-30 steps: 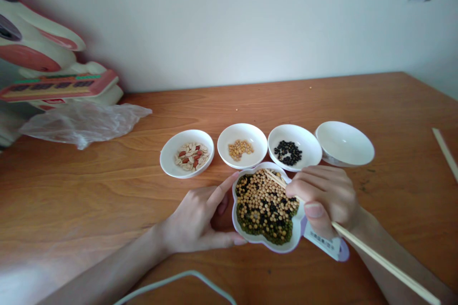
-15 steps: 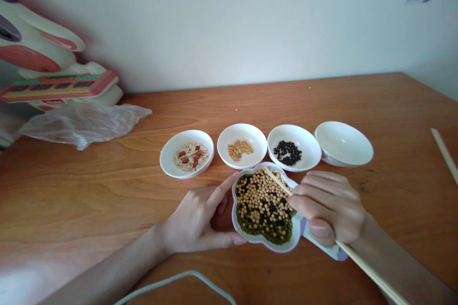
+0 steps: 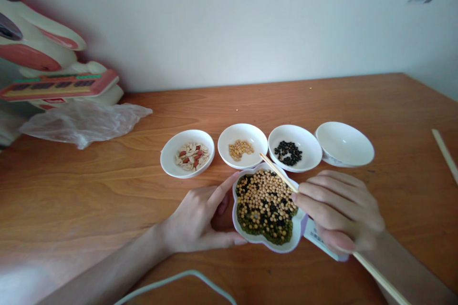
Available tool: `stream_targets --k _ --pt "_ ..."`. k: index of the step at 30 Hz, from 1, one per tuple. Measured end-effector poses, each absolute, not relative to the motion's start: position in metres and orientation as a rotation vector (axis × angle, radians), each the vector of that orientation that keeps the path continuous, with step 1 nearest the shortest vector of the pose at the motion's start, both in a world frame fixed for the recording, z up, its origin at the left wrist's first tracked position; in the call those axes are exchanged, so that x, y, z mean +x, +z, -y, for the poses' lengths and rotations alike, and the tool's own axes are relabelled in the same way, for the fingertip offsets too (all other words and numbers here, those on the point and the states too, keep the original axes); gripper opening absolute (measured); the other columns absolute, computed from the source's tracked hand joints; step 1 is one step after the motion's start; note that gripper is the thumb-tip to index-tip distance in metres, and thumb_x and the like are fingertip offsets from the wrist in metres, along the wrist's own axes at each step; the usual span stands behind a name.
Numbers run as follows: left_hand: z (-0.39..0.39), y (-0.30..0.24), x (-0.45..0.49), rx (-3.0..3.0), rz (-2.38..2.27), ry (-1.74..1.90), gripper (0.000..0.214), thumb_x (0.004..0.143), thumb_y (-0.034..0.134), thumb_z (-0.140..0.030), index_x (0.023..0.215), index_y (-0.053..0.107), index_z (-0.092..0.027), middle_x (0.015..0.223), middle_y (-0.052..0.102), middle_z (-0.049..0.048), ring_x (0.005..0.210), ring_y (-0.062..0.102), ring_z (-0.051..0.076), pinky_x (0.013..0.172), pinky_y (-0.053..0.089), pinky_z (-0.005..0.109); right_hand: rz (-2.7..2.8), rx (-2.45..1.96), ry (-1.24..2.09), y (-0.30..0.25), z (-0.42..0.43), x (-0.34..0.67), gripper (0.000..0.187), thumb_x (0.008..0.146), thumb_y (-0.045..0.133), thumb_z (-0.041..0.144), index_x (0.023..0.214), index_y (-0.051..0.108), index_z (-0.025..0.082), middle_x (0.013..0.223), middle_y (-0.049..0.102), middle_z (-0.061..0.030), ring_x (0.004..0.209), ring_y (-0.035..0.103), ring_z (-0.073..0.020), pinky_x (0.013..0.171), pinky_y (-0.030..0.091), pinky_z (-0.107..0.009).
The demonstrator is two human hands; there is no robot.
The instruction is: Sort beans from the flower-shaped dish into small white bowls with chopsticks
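Note:
A flower-shaped dish (image 3: 238, 221) with a pale purple outside holds soybeans, black beans and small green beans. My left hand (image 3: 200, 221) grips its left side between thumb and index finger. In my right hand (image 3: 339, 209) is a pair of wooden chopsticks (image 3: 279, 174), the tips close together over the dish's far rim, beside the bowl of yellow kernels. Whether the tips pinch a bean is too small to tell. Behind the dish stand white bowls in a row: one with peanuts and pale seeds (image 3: 192, 156), one with yellow kernels (image 3: 240, 149), one with black beans (image 3: 288, 152), and an empty bowl (image 3: 345, 145).
At the left, a toy dog with a keyboard (image 3: 60, 83) stands behind a crumpled clear plastic bag (image 3: 86, 121). A pale cable (image 3: 179, 276) curves along the front edge. A light wooden strip (image 3: 444, 155) lies at the far right. A label (image 3: 324, 240) sits under my right hand.
The chopstick tips have lifted from the beans in the dish to above its far rim. My right hand has moved slightly right. My left hand stays on the dish.

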State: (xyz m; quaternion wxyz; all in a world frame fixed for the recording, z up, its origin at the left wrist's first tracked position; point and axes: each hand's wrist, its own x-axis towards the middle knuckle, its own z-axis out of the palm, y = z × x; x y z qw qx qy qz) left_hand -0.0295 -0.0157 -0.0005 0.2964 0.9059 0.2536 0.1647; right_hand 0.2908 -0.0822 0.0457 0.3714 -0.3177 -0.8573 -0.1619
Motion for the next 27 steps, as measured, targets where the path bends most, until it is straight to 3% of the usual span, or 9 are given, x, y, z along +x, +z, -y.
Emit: stream_targets --k 3,8,27 --pt "0.016 0.002 -0.028 2.415 -0.674 0.436 0.116 0.091 0.073 -0.075 0.176 0.015 -0.02 0.098 0.076 0.0054 0.079 0.074 0.024 0.065 0.059 0.035 2.212 -0.802 -0.392 0.048 0.075 0.287 0.053 0.118 0.026 0.041 0.098 0.069 0.018 0.079 0.078 -0.0081 0.073 0.069 -0.022 0.064 0.051 -0.038" --pt "0.016 0.002 -0.028 2.434 -0.698 0.409 0.116 0.091 0.073 -0.075 0.176 0.014 -0.021 0.089 0.072 0.0013 0.075 0.073 0.023 0.063 0.058 0.033 2.217 -0.862 -0.325 0.05 0.068 0.284 0.046 0.115 0.033 0.036 0.091 0.068 0.019 0.071 0.073 -0.0066 0.066 0.065 -0.0217 0.061 0.046 -0.037" --pt "0.015 0.001 -0.029 2.424 -0.683 0.407 0.115 0.093 0.073 -0.073 0.176 0.012 -0.021 0.09 0.072 0.0009 0.074 0.071 0.021 0.065 0.056 0.032 2.074 -0.98 -0.129 0.036 0.067 0.29 0.065 0.115 0.023 0.058 0.093 0.071 0.02 0.078 0.073 -0.0065 0.071 0.068 -0.0215 0.066 0.049 -0.038"
